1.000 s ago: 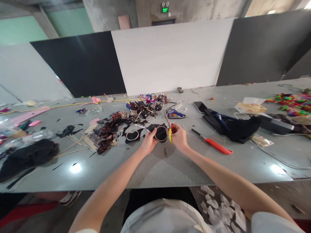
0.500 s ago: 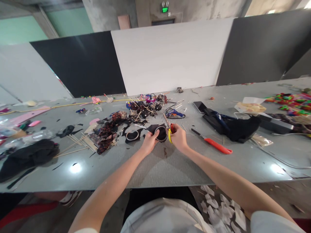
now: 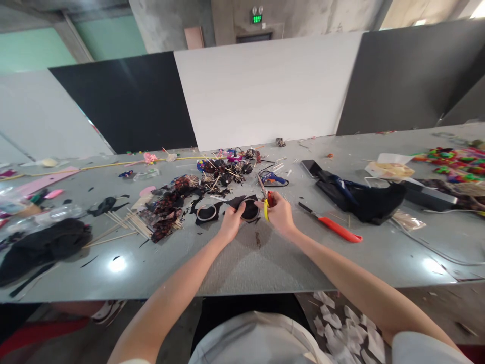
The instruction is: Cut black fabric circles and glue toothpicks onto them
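My left hand (image 3: 232, 222) pinches the edge of a ring (image 3: 249, 220) backed with black fabric (image 3: 250, 208), just above the table. In my right hand (image 3: 281, 215) is a pair of scissors (image 3: 262, 186) with red and yellow handles, its blades pointing up and away from me. The right fingertips reach the right side of the ring. A second ring (image 3: 206, 219) lies on another black fabric piece left of my left hand. Whether the blades touch the fabric I cannot tell.
Beyond my hands lie stick-spiked dark balls (image 3: 231, 172) and a blue glue gun (image 3: 273, 178). A red-handled knife (image 3: 339, 230) and black cloth (image 3: 364, 199) are to the right. Wooden sticks (image 3: 134, 222), patterned fabric (image 3: 166, 217) and a black bundle (image 3: 45, 247) lie left.
The scissors and my right hand have shifted slightly to the right, away from the ring's edge. The ring has moved slightly left in my left hand.
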Demonstrator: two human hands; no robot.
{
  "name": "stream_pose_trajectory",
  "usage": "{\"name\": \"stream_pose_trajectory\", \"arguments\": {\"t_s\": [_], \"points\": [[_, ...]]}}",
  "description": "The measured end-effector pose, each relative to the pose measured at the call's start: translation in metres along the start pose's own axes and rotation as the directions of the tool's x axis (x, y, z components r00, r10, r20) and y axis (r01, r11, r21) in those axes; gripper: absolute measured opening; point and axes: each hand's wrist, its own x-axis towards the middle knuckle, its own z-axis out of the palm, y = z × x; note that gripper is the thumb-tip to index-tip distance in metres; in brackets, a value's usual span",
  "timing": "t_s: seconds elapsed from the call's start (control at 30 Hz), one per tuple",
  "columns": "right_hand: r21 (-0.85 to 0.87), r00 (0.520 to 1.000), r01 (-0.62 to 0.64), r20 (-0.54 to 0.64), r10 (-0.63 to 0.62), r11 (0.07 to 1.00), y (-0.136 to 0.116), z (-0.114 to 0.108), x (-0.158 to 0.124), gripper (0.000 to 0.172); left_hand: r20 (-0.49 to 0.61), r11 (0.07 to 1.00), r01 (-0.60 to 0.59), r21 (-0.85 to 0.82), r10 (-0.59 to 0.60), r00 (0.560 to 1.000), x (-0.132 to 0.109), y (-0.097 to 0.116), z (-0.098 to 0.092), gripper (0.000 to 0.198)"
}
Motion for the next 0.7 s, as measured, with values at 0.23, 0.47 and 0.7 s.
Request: {"name": "stream_pose_trajectory", "arguments": {"t_s": [0.23,0.47,0.7], "points": [[-0.245,0.909,0.357,0.313,-0.275,0.901,-0.006,-0.054,0.038,0.05,0.11,0.994,0.058,0.092,-0.068,0.992,0.005,0.007,-0.009,0.039],[-0.32,0.738,0.523,0.634,-0.232,0.79,0.002,-0.092,0.059,0.048,0.087,0.967,0.207,0.152,-0.221,0.971,0.01,0.016,-0.028,0.028],[-0.255,0.687,0.465,0.707,-0.165,0.848,-0.009,-0.093,0.054,0.042,0.17,0.968,0.182,0.175,-0.211,0.963,0.008,0.028,-0.034,0.019]]}}
